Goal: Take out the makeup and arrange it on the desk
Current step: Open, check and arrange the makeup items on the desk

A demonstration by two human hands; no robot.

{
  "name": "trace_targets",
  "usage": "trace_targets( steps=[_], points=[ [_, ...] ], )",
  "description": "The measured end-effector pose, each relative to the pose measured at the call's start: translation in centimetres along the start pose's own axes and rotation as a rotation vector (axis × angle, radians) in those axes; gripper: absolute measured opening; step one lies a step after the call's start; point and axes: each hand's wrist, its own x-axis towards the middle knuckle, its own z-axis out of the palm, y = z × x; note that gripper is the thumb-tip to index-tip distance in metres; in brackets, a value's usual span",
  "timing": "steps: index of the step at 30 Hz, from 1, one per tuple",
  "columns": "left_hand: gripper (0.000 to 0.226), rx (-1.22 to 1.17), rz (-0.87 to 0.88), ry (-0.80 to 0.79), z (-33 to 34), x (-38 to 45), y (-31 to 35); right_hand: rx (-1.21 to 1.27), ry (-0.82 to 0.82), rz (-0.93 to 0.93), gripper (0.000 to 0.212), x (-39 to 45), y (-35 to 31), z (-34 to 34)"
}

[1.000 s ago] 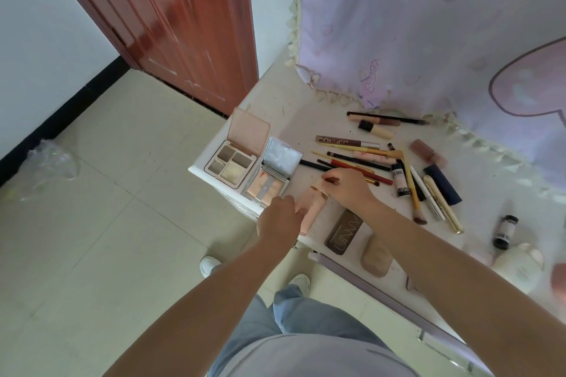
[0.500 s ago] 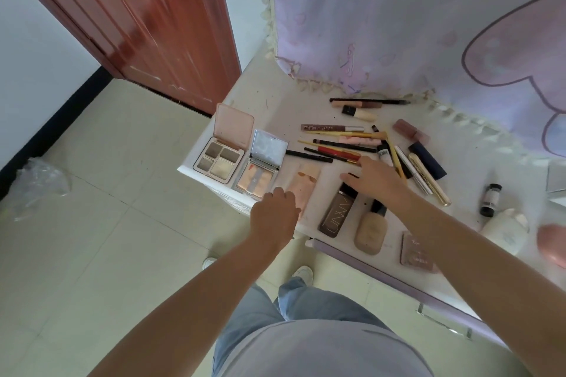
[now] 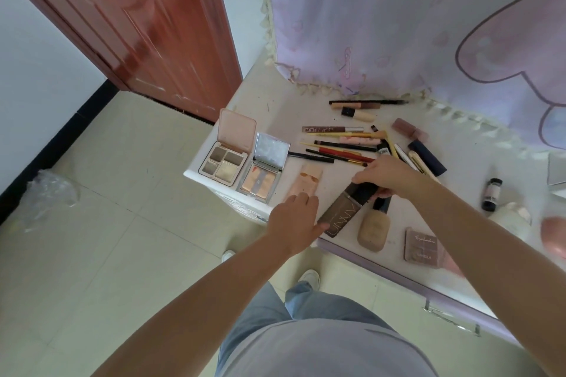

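Observation:
Makeup lies spread on the white desk. My right hand grips the black cap end of a dark brown foundation bottle that lies flat. My left hand rests at the desk's front edge, fingers on the lower end of a peach tube, thumb by the brown bottle's base. To the left stand two open palettes, an eyeshadow quad and a mirrored blush palette. A beige foundation bottle lies right of the brown one. Several pencils and brushes lie behind.
A pink closed palette lies near the front edge. A small dark bottle, a white jar and lipsticks sit to the right. A lilac curtain hangs behind the desk. A red door is at left.
My right hand left the pencils, moved down and right, and took hold of the brown foundation bottle's cap. My left hand slid slightly right along the peach tube.

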Motion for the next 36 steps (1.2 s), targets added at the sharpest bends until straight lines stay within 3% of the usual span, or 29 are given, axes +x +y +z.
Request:
trace_targets(
  steps=[6, 9, 13, 20, 24, 27, 29, 32, 36],
  points=[
    [0.044, -0.252, 0.047, -0.007, -1.1, 1.6, 1.4, 0.109, 0.031, -0.149, 0.023, -4.1, -0.1, -1.1],
    [0.039, -0.375, 0.041, -0.029, -2.6, 1.9, 1.3, -0.039, 0.045, -0.349, 0.015, -6.5, -0.3, -1.8],
    [0.029, -0.529, 0.075, -0.079, -4.0, 1.3, 1.0, -0.131, 0.061, -0.534, 0.020, -8.1, 0.0, -2.1],
    [0.031, -0.562, 0.114, -0.209, -5.7, -0.4, -0.7, -0.129, 0.123, -0.625, 0.021, -9.2, 0.4, -0.9],
    [0.018, -0.491, 0.115, -0.201, -7.2, -0.3, -1.3, 0.074, 0.065, -0.621, 0.019, -8.3, 0.2, 0.0],
    [0.026, -0.387, 0.072, -0.213, -7.3, -0.6, -2.2, 0.459, 0.026, -0.534, 0.018, -7.2, 0.9, -1.0],
    [0.027, -0.347, -0.010, -0.231, -6.5, -1.6, -3.9, 0.802, 0.100, -0.439, 0.017, -6.2, 2.0, -4.0],
    [0.025, -0.481, -0.070, -0.200, -6.0, -3.0, -4.8, 0.624, 0.197, -0.426, 0.011, -5.4, 2.7, -6.6],
    [0.027, -0.531, -0.011, -0.111, -6.5, -2.3, -2.8, 0.554, 0.068, -0.550, 0.028, -5.6, 0.3, -2.2]
  ],
)
